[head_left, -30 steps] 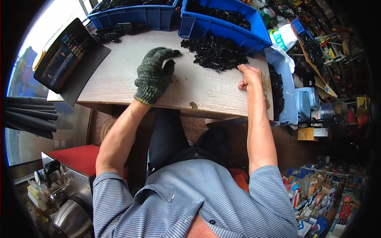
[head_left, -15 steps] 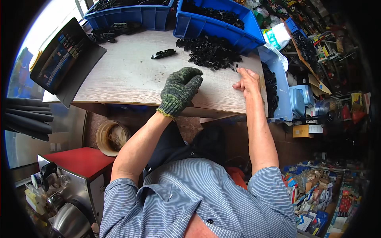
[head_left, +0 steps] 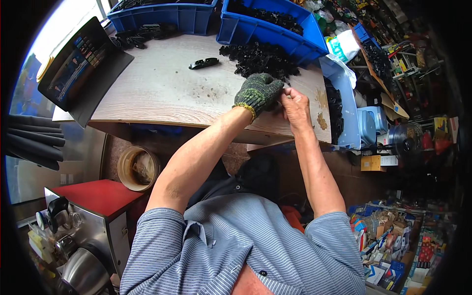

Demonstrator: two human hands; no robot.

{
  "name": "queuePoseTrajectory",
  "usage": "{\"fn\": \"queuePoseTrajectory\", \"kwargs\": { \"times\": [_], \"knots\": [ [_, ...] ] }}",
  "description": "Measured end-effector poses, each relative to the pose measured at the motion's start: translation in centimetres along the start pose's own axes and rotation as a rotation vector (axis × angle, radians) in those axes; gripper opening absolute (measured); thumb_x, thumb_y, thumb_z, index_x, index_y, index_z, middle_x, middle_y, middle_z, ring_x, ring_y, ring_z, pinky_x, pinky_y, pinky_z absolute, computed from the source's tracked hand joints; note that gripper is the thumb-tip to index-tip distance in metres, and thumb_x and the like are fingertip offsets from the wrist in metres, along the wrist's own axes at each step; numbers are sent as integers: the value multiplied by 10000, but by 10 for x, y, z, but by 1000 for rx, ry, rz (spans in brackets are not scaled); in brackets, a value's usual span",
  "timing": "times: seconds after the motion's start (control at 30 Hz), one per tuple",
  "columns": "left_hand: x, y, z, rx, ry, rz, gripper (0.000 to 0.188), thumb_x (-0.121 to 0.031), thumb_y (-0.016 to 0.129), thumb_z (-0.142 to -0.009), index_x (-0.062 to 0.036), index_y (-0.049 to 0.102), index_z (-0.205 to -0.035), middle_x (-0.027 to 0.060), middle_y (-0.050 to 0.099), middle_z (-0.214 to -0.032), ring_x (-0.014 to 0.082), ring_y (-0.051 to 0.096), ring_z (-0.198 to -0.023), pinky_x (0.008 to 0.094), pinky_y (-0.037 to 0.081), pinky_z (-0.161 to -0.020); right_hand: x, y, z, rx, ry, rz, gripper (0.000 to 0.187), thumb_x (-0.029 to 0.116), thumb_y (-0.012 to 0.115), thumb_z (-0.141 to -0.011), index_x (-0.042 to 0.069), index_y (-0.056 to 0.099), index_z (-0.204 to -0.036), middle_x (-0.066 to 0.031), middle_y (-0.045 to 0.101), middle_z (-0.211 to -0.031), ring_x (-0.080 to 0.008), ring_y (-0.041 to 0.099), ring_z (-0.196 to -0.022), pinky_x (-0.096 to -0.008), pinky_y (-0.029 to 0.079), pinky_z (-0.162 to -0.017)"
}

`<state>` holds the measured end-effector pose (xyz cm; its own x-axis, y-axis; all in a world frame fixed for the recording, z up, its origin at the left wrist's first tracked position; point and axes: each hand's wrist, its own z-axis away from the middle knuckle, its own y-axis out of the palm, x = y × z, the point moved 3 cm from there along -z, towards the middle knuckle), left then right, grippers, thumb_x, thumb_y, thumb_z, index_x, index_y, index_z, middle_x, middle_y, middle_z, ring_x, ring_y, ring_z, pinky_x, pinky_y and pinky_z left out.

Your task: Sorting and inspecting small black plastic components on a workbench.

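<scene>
While our gloved left hand (head_left: 258, 92) was just beside our bare right hand (head_left: 296, 109), near the black pile (head_left: 260, 58), we couldn't tell whether either grasped anything.

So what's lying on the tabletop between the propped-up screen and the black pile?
In the head view, one dark elongated piece lies between the screen and the pile.

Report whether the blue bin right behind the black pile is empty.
Not empty: small black parts show inside the blue bin; how deep they lie, I cannot tell.
</scene>
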<state>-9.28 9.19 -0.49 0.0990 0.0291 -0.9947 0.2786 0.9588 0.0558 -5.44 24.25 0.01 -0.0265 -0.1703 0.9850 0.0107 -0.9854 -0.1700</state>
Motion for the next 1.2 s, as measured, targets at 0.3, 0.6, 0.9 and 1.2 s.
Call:
{"fn": "queuePoseTrajectory", "kwargs": {
  "times": [0.3, 0.6, 0.9, 1.2],
  "knots": [
    [13, -10, 32, -91, 175, 504, 183, -116, 609, -944, -1, 651, -1081, 97, 669, -947, 175, 676, -867, 309, 577, -750, 11, 25, 15, -46, -47, -170, 251, 206, 792, -870, 89, 642, -1034, 44, 626, -691, -18, 457, -469, -184, 378, -441],
    [13, -8, 51, 3, -27, 893, 243, -58, 643, -918, 0, 624, -1153, 95, 675, -988, 187, 681, -855, 312, 580, -750, 12, 24, 24, -86, -11, -204, 213, 157, 810, -839, 93, 690, -1003, 64, 590, -647, -11, 456, -509, -184, 410, -476],
    [10, -8, 58, -46, -4, 662, 264, -93, 651, -929, 4, 623, -1173, 110, 684, -1018, 188, 685, -860, 322, 579, -771, 9, 22, 24, -88, -58, -144, 205, 159, 812, -836, 80, 696, -986, 68, 593, -652, -4, 459, -518, -186, 411, -476],
    [-16, -145, 40, -767, 405, -1261, 340, -371, 658, -851, -93, 693, -1044, 145, 679, -1055, 380, 577, -1102, 508, 428, -981, 2, 19, 17, -5, -96, -337, 166, 171, 744, -891, 68, 651, -982, -5, 515, -524, -144, 571, -489, -357, 585, -572]
  ]
}}
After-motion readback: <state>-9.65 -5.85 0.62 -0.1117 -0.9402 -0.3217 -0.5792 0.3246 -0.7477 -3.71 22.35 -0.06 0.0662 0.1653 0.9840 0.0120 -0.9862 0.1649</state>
